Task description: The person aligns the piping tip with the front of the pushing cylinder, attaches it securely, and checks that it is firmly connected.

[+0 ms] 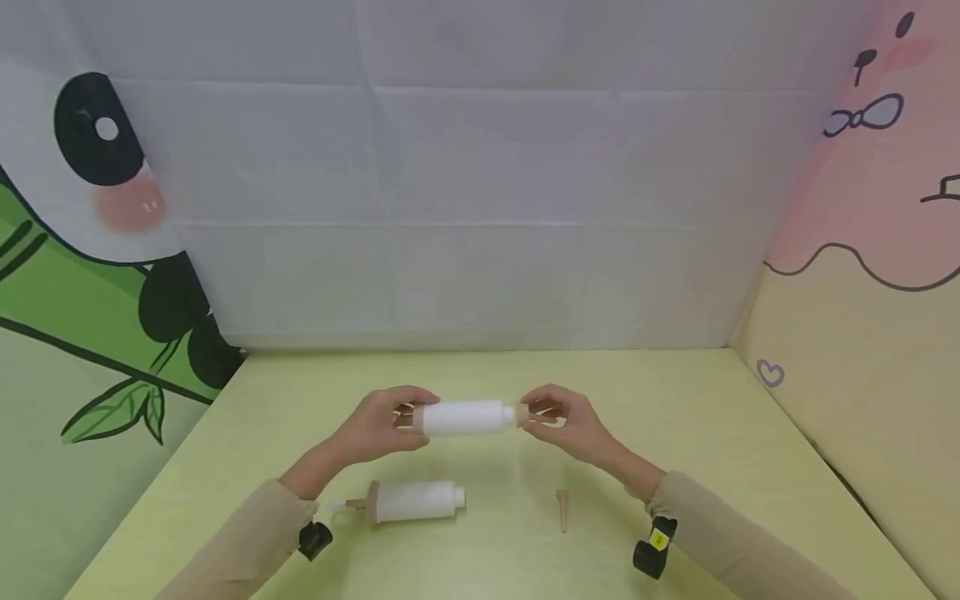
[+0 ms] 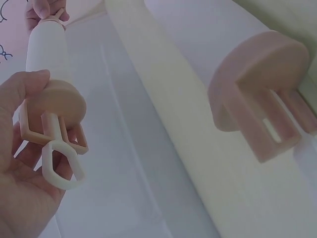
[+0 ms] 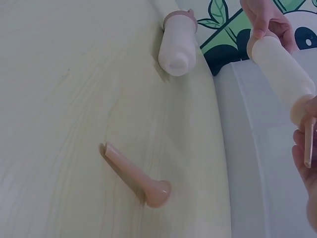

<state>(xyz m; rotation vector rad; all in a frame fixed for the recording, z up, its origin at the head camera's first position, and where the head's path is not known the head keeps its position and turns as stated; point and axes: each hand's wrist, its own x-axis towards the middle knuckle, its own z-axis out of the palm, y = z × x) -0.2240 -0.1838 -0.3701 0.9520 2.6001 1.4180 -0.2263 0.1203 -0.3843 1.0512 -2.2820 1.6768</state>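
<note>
Above the table, a white syringe-like tube (image 1: 463, 417) lies level between both hands. My left hand (image 1: 372, 425) grips its left end, at the beige collar (image 2: 62, 101) with its open frame handle. A white pull ring (image 2: 63, 166) sticks out through that handle. At the tube's other end my right hand (image 1: 577, 425) pinches a beige nozzle (image 3: 308, 144). The nozzle's wide base sits against the tube's narrow neck; whether it is screwed on, I cannot tell.
A second white tube (image 1: 416, 502) with a beige collar lies on the table below the left hand. A loose beige nozzle (image 1: 563, 510) lies below the right hand. White cloth (image 1: 480, 283) hangs behind the table, with printed panels on both sides.
</note>
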